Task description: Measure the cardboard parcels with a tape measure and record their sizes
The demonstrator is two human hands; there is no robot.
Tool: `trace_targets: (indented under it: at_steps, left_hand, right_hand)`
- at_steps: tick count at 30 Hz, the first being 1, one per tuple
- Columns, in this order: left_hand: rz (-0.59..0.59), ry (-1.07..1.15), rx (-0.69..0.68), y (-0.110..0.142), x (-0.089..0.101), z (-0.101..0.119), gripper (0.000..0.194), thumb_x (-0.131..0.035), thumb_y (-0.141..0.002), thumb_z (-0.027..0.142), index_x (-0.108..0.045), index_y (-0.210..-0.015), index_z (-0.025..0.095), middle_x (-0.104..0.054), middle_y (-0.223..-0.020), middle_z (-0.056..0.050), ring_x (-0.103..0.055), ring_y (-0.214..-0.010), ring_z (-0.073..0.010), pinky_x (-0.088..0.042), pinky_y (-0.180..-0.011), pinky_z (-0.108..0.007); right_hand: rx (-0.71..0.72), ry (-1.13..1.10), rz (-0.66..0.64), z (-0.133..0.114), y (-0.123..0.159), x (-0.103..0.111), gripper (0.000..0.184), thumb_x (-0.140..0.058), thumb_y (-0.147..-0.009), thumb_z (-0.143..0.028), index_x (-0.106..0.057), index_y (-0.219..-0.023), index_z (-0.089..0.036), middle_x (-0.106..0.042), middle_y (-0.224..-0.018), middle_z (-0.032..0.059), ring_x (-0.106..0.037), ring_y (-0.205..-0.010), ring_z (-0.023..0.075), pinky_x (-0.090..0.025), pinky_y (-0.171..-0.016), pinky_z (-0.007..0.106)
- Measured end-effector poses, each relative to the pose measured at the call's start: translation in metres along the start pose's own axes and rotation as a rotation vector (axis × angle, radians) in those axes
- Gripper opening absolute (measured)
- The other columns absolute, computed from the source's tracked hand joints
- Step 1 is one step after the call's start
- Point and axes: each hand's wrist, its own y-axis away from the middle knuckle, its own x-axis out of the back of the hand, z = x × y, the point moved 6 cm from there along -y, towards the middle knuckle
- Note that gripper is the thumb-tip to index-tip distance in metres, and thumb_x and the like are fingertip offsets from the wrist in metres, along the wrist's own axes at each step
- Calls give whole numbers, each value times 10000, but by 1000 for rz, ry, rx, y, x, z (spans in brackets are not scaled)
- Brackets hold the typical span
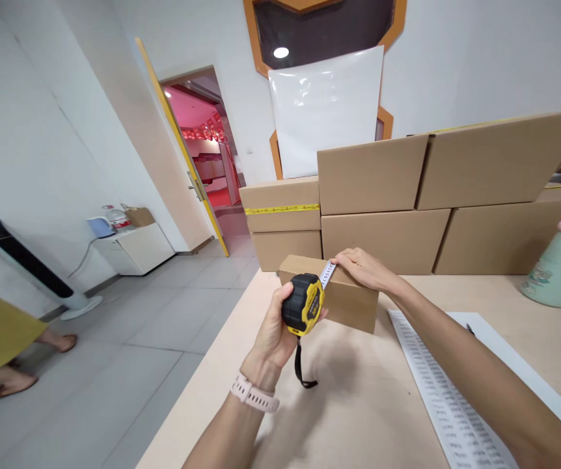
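Note:
A black and yellow tape measure (302, 303) is gripped in my left hand (276, 332), its black wrist strap hanging down. A short length of the white numbered blade (328, 272) runs from it across the top of a small brown cardboard box (351, 305). My right hand (361, 267) rests at the box's far top edge, with its fingers closed on the blade's end. The box stands on the table, partly hidden behind the tape measure and my left hand.
Stacked cardboard boxes (385, 241) line the back of the table (358, 410). Printed sheets (449, 397) with a pen (470, 329) lie under my right forearm. A green tumbler (558, 267) stands at right. Beyond the table's left edge, a person in a yellow-green skirt (0, 332) is on the floor.

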Motion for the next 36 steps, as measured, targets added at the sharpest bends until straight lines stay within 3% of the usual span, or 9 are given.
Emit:
trace_targets:
  at_steps: [13,36]
  left_hand:
    - [-39,-34,-16,-1,-5,0,283,-572,-835,329,-661,-1017,132,-716,-1031,-113,-657,-941,-282,-506,-904,-533]
    - [-37,-29,6,-3,-2,0,298,-568,-837,341,-656,-1045,148,-717,-1029,-103,-664,-935,-273,-505,-907,-523]
  right_hand:
    - [-49,-37,-12,6,-4,-3,487,-276,-953,-464,-716,-961,-253,-676,-1131,36,-592,-988,225,-409,-745,261]
    - [-62,-18,-19,6,-4,-2,493,-270,-952,-449,-718,-963,-241,-693,-1092,47,-603,-970,229,-416,-796,278]
